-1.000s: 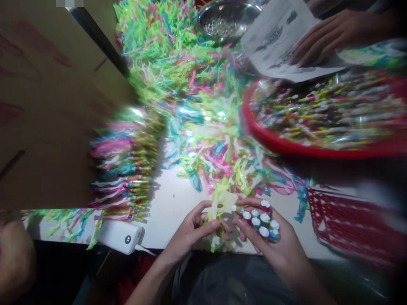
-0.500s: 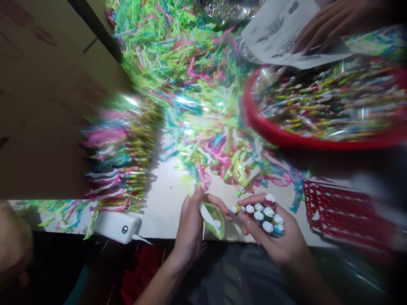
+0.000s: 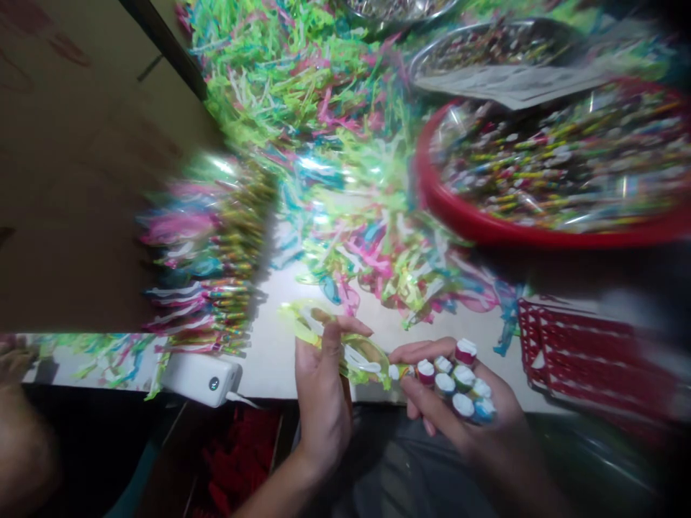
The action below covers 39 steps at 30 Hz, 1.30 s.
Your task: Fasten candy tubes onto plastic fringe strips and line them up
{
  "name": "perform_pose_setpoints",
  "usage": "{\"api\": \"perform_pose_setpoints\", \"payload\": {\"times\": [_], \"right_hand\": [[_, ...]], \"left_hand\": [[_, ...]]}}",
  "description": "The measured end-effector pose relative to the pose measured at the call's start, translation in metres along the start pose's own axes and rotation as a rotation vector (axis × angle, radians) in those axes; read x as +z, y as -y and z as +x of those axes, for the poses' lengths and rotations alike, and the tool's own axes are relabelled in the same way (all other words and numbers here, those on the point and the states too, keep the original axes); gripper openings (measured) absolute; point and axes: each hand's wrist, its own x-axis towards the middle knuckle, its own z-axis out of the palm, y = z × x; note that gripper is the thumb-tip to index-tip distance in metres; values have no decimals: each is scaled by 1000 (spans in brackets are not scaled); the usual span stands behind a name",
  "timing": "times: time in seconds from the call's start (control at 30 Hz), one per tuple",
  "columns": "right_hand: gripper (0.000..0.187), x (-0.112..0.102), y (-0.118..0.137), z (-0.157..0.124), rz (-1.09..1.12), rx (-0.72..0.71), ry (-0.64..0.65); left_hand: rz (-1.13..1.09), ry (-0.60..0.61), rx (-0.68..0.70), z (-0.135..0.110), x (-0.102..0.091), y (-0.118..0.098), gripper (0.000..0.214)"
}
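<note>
My left hand (image 3: pixel 324 388) pinches a translucent yellow-green plastic strip (image 3: pixel 366 360) with white parts, its thumb pressed near the fingers. The strip's other end sticks out past the thumb to the upper left. In my right hand (image 3: pixel 458 410) lies a bundle of small coloured tubes (image 3: pixel 445 381) with white ends facing up. Between that hand's thumb and forefinger, one patterned tube (image 3: pixel 402 371) lies on its side, its white tip pointing left at the strip. Tip and strip meet or overlap in view; whether they are joined I cannot tell.
Beyond my hands spreads a heap of coloured plastic strips (image 3: pixel 302 93). A red basin (image 3: pixel 432 180) full of small tubes stands at right, near red racks (image 3: pixel 588 352). At left are stacked finished-looking sticks (image 3: pixel 227 288), a white power bank (image 3: pixel 199 378) and a cardboard box (image 3: pixel 80 180).
My left hand has tilted and spread the strip beside the tube's tip. My right hand has shifted slightly right and down. Another person's hand has left the paper above the basin, which now lies lower.
</note>
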Motion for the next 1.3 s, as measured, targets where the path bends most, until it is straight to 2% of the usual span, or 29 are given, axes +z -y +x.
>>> {"api": "perform_pose_setpoints", "payload": {"times": [0.2, 0.47, 0.63, 0.87, 1.03, 1.13, 1.3], "right_hand": [[26, 2, 9, -2, 100, 101, 41], [31, 3, 7, -1, 177, 188, -2], [36, 0, 10, 2, 202, 257, 46], [34, -2, 13, 3, 208, 282, 91], [45, -5, 10, 6, 196, 324, 110], [44, -5, 13, 7, 201, 315, 103], [39, -1, 15, 3, 117, 259, 78]], "left_hand": [[-39, -51, 150, 4, 2, -5, 40], [-41, -73, 184, 0, 2, -3, 40], [-31, -78, 218, 3, 1, -3, 37], [-30, -69, 244, 6, 1, -3, 35], [-35, -36, 245, 3, 1, 0, 31], [-27, -23, 250, 2, 2, 2, 30], [-14, -104, 284, -3, 7, 3, 29]]}}
